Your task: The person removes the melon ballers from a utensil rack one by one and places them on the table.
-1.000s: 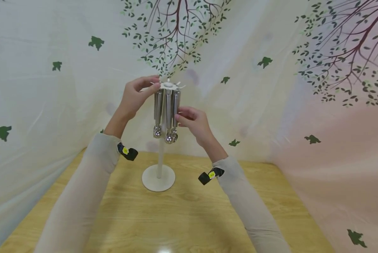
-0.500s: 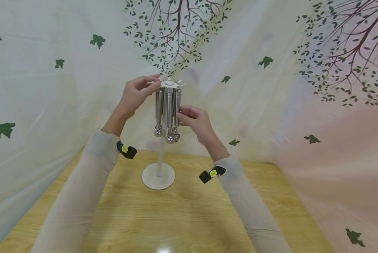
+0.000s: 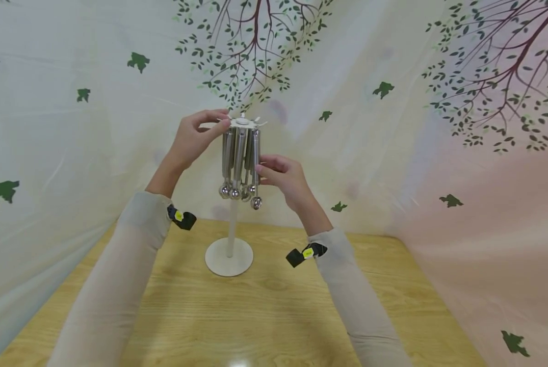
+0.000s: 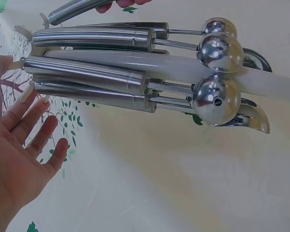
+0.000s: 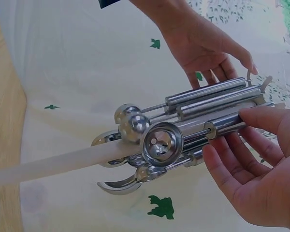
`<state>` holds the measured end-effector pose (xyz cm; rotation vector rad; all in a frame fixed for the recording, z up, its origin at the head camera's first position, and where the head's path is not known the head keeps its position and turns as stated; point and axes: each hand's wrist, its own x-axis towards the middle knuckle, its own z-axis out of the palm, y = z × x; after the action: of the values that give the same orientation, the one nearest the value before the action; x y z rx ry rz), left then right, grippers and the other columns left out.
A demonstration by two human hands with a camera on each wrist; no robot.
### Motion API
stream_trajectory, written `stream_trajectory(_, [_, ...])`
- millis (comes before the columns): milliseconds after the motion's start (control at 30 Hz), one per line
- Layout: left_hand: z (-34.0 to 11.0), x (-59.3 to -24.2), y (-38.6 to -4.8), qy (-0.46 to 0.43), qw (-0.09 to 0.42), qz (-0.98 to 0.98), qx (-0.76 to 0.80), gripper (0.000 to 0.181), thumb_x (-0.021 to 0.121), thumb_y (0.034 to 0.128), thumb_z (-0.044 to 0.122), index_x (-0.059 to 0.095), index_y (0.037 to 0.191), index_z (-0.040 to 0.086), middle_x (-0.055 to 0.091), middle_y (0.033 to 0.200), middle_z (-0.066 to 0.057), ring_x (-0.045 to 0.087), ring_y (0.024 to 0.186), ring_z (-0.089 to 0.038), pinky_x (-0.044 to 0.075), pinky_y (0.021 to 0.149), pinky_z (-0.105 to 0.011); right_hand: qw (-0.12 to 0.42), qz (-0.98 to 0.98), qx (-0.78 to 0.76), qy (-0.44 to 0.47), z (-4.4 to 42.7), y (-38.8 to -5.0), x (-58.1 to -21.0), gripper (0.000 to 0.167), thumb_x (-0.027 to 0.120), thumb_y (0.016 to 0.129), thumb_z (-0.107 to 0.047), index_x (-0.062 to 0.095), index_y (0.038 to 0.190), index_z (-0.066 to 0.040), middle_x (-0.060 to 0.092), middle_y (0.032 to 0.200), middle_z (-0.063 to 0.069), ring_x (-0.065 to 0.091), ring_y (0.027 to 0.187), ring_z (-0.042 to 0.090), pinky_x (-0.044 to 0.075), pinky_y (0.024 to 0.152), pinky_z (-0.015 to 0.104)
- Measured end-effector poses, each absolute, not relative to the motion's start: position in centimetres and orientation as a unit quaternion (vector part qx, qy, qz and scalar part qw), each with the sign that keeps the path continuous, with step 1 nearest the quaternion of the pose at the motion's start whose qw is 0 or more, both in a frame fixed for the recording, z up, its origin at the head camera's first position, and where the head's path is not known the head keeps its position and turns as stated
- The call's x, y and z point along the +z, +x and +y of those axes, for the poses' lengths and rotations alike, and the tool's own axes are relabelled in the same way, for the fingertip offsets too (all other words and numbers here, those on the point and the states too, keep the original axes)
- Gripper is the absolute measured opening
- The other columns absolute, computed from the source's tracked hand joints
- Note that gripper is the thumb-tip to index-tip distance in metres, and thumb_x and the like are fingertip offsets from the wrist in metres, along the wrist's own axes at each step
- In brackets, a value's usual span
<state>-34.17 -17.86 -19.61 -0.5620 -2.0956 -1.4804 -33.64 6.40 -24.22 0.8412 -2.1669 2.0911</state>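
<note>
A white stand with a round base and a slim post bears several steel melon ballers, hung bowls down from hooks around its top. My left hand holds the left edge of the stand's top, thumb in front and fingers behind. On the right side, my right hand pinches the handle of one melon baller between thumb and fingers; its bowl has a small hole. That baller hangs slightly apart from the others. Whether it is still on its hook is hard to tell.
The stand is on a wooden table. A pale cloth printed with branches and green leaves rises behind and at both sides. Black cameras are strapped to the left sleeve and the right sleeve.
The hanging melon ballers have shifted around the post, the front ones leftward. The one at my right fingers now stands out lower at the right. Both hands keep nearly the same places.
</note>
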Motion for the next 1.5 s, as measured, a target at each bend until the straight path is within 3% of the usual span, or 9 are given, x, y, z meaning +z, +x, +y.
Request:
stream_trajectory(267, [-17.7, -19.5, -33.9, -0.19, 0.266, -0.794, -0.512, 0.037, 0.064, 0.0994, 0.038, 0.067, 0.119, 0.006, 0.059, 0.148, -0.003, 0.048, 0.142, -0.018, 0.037, 0.114, -0.05, 0.012, -0.695, 0.664, 0.274, 6.5, -33.2, -24.3, 0.031, 0.069, 0.096, -0.007, 0.065, 0.124, 0.006, 0.072, 0.105, 0.004, 0.07, 0.091, 0.014, 0.062, 0.085, 0.034])
stream_trajectory(500, [-17.6, -19.6, -33.8, -0.198, 0.262, -0.79, -0.519, 0.034, 0.063, 0.0999, 0.037, 0.067, 0.117, 0.008, 0.058, 0.148, -0.003, 0.049, 0.138, -0.018, 0.042, 0.11, -0.045, 0.023, -0.682, 0.674, 0.281, 6.8, -32.8, -24.1, 0.031, 0.068, 0.096, -0.006, 0.065, 0.124, 0.007, 0.072, 0.104, 0.004, 0.07, 0.091, 0.015, 0.062, 0.084, 0.034])
stream_trajectory(700, [-17.6, -19.5, -33.8, -0.202, 0.267, -0.777, -0.533, 0.028, 0.064, 0.1001, 0.032, 0.067, 0.114, 0.008, 0.058, 0.147, -0.005, 0.054, 0.131, -0.019, 0.045, 0.105, -0.038, 0.027, -0.683, 0.677, 0.272, 6.9, -32.9, -23.6, 0.032, 0.068, 0.097, -0.006, 0.065, 0.126, 0.006, 0.072, 0.11, 0.009, 0.071, 0.093, 0.015, 0.062, 0.085, 0.033])
stream_trajectory(1000, [-17.2, -20.0, -33.9, -0.212, 0.266, -0.758, -0.556, 0.028, 0.063, 0.1003, 0.029, 0.064, 0.115, 0.005, 0.056, 0.147, -0.008, 0.053, 0.128, -0.021, 0.045, 0.107, -0.042, 0.03, -0.679, 0.679, 0.278, 7.4, -32.9, -23.7, 0.032, 0.068, 0.097, -0.007, 0.065, 0.126, 0.006, 0.071, 0.115, 0.014, 0.07, 0.095, 0.015, 0.06, 0.091, 0.034])
stream_trajectory(1300, [-16.9, -20.1, -34.0, -0.228, 0.267, -0.742, -0.571, 0.026, 0.065, 0.0995, 0.027, 0.065, 0.115, 0.006, 0.057, 0.145, -0.01, 0.054, 0.128, -0.02, 0.045, 0.11, -0.043, 0.019, -0.657, 0.705, 0.265, 9.1, -32.7, -25.5, 0.03, 0.067, 0.096, -0.003, 0.064, 0.124, 0.007, 0.071, 0.102, 0.002, 0.07, 0.093, 0.015, 0.058, 0.093, 0.029])
stream_trajectory(1500, [-17.2, -20.0, -33.9, -0.22, 0.274, -0.741, -0.572, 0.026, 0.066, 0.0988, 0.026, 0.067, 0.113, 0.005, 0.058, 0.145, -0.009, 0.054, 0.132, -0.019, 0.046, 0.109, -0.043, 0.0, -0.662, 0.708, 0.246, 10.4, -32.2, -27.5, 0.029, 0.067, 0.097, -0.005, 0.065, 0.123, 0.006, 0.072, 0.102, 0.002, 0.071, 0.095, 0.015, 0.059, 0.093, 0.029])
